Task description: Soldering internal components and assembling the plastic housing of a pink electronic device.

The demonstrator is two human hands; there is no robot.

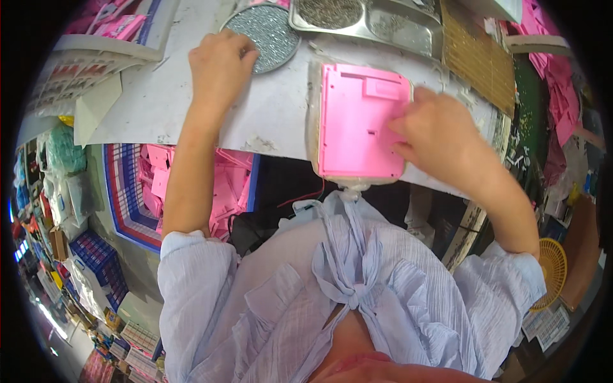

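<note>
A pink plastic panel (354, 137), with a raised block at its top and a small dark slot, lies on a padded holder (313, 108) at the table's front edge. My right hand (437, 137) is over the panel's right side, slightly blurred, its fingers bent together; whatever they hold is hidden. Farther left, my left hand (222, 67) reaches to the rim of a round dish (268, 35) full of small silvery metal pieces. Its fingers are curled and pinched at the pieces, and I cannot make out what is between them.
A metal tray (373, 39) with compartments of small parts stands at the back, beside a brown ribbed mat (476, 54). Below the table's left edge sits a blue and red basket (118, 204) of pink parts. A white rack (83, 76) is at far left; a yellow basket (550, 271) is at right.
</note>
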